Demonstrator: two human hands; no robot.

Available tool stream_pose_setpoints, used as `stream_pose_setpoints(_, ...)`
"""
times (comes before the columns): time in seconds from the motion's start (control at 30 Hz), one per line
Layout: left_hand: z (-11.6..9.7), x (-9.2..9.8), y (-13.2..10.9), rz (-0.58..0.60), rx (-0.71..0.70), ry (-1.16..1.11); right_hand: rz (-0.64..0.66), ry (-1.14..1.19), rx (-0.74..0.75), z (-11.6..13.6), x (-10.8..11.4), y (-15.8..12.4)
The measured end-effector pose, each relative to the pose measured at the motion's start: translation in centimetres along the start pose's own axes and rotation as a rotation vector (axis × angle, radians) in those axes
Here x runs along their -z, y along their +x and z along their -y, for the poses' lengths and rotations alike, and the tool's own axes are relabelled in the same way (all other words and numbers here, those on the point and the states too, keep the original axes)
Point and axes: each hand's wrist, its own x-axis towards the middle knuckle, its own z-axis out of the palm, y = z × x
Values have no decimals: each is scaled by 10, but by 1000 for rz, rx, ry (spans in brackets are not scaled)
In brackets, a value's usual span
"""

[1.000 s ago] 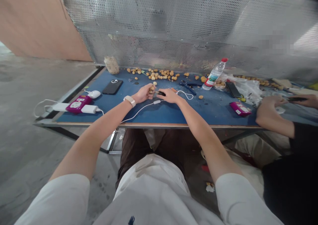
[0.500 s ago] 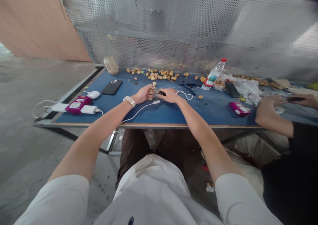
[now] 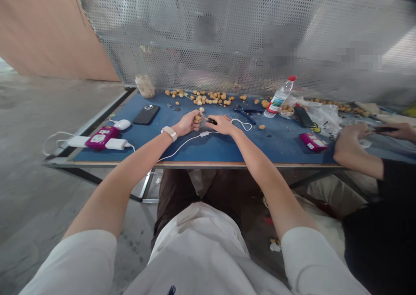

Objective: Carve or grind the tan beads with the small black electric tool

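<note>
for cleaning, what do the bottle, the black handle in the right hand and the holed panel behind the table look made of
Bottle: likely glossy plastic, by its clear wall and highlights. Black handle: perhaps plastic or rubber, by its even dark surface; finish too small to tell. Panel: probably bare metal, by its grey sheen and regular holes.

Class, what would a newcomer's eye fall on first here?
Probably the left hand, holding a round tan piece, and the right hand, holding a black-handled tool, over the blue table. Behind them, tan pieces lie along the mesh panel; a red-capped bottle stands farther right.
</note>
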Motion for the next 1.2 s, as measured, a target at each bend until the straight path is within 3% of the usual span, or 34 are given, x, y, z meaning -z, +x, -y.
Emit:
stream_pose_setpoints(0.5, -2, -1, 1, -11, 9, 73, 3, -8, -15, 3, 1, -1)
stream_pose_setpoints(0.9, -1, 1, 2, -58, -77, 156, 24, -12, 8, 4, 0, 0)
stream_pose_setpoints(1.03, -2, 5, 0, -116, -170, 297, -9, 11, -1, 6, 3, -2)
stream_pose_setpoints(1.2, -3, 10, -1, -158, -347, 757, -38, 49, -55, 4, 13, -7)
